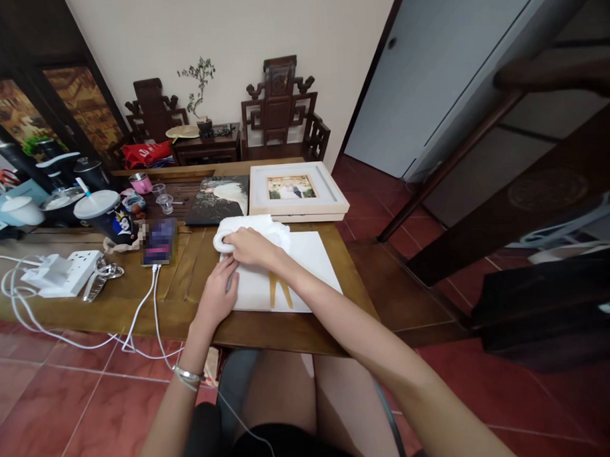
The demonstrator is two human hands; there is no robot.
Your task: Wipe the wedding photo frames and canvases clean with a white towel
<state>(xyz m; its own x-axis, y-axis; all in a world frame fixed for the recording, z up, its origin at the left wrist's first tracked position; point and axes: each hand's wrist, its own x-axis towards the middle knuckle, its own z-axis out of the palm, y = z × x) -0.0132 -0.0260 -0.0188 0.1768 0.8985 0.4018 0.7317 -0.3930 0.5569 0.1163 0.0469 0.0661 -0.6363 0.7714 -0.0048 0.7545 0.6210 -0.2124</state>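
Observation:
A white board (308, 255) with yellow-brown strokes lies flat near the table's front edge. Bunched over its upper left part is a thick white cloth (252, 225), which looks like a towel. My right hand (253, 249) reaches across the board and is closed on the cloth, its fingertips partly hidden in the folds. Close below it, my left hand (220, 290) rests flat on the board's left edge, fingers stretched toward the cloth and thumb apart. Both forearms come in from the bottom, and the right one covers part of the board.
Behind the board lie a framed photo (298, 192) and a dark photo panel (220, 199). To the left are a phone (158, 241) with cables, glasses (100, 278), a power strip (76, 271) and a lidded cup (107, 215). White cables hang over the front edge.

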